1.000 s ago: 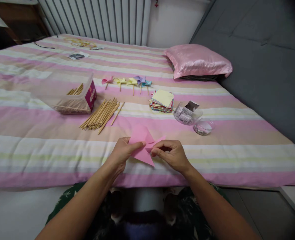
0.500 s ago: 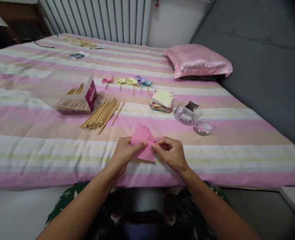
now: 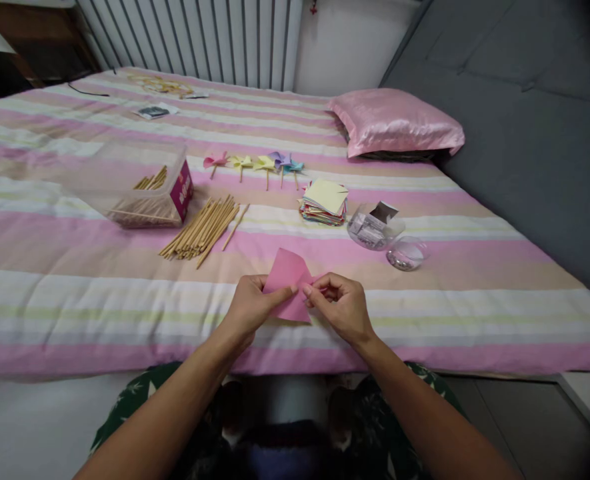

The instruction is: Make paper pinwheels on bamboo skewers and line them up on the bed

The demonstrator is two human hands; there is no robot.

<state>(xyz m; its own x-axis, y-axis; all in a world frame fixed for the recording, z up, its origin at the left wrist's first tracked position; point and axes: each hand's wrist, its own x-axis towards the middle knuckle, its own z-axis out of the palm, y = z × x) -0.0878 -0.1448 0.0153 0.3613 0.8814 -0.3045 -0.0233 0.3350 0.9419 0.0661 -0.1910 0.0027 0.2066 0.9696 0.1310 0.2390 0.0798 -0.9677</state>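
Observation:
A pink sheet of paper point(image 3: 289, 270) is held between my two hands above the near edge of the bed. My left hand point(image 3: 249, 303) grips its left side, thumb pressed on the front near the middle. The fingers of my right hand point(image 3: 342, 303) are closed in a pinch at the paper's right side, where part of it is folded. Beyond my hands lie a bundle of wooden sticks point(image 3: 205, 230), a stack of coloured paper squares point(image 3: 327, 199) and a row of several paper pinwheels point(image 3: 265, 163).
A clear plastic box point(image 3: 149, 200) with more sticks stands at the left. Right of the paper stack are two clear round containers, a larger one point(image 3: 369, 230) and a smaller one point(image 3: 407, 255). A pink pillow point(image 3: 399, 120) lies against the grey headboard point(image 3: 515, 133).
The paper has shifted slightly to the right and its folded part at the right shows less. My hands keep nearly the same place and grip.

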